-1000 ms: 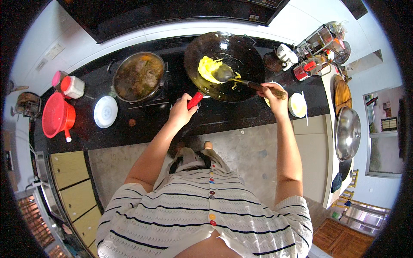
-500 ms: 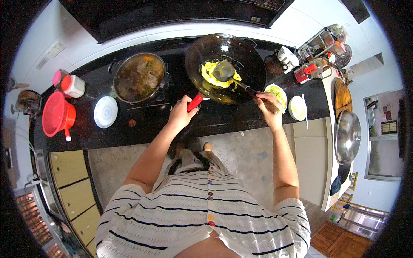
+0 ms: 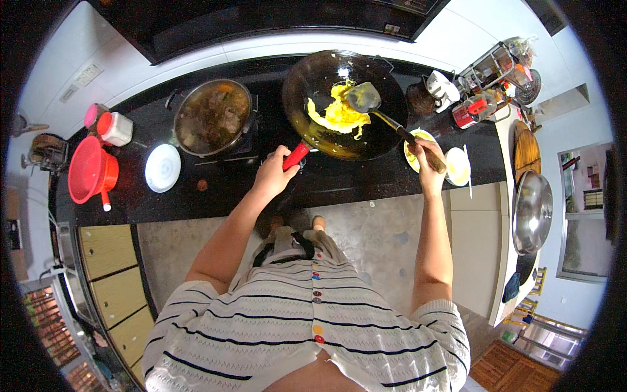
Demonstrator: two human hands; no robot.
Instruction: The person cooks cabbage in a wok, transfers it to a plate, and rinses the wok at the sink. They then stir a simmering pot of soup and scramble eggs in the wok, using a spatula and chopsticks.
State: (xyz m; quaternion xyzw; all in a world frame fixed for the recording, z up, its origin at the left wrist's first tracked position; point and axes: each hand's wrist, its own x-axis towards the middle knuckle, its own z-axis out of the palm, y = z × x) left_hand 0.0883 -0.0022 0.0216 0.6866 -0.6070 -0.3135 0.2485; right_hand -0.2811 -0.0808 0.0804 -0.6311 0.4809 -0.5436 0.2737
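Note:
A big dark wok stands on the stove in front of me, and cooked yellow egg lies in it. My left hand is closed round the wok's red handle. With my right hand I grip the wooden handle of a spatula; its metal blade is over the far right part of the egg, and whether they touch I cannot tell. Beside my right hand stands a bowl with yellow-green food, partly hidden by the hand and the spatula handle.
Left of the wok is a pot of brown broth with chunks. A white plate, a red basin and lidded jars stand farther left. At right are another pale bowl, a red can and a metal lid.
The spatula and my right hand have shifted to the right, the blade also slightly away from me. The egg is bunched differently, reaching farther up the wok. My left hand stays on the handle.

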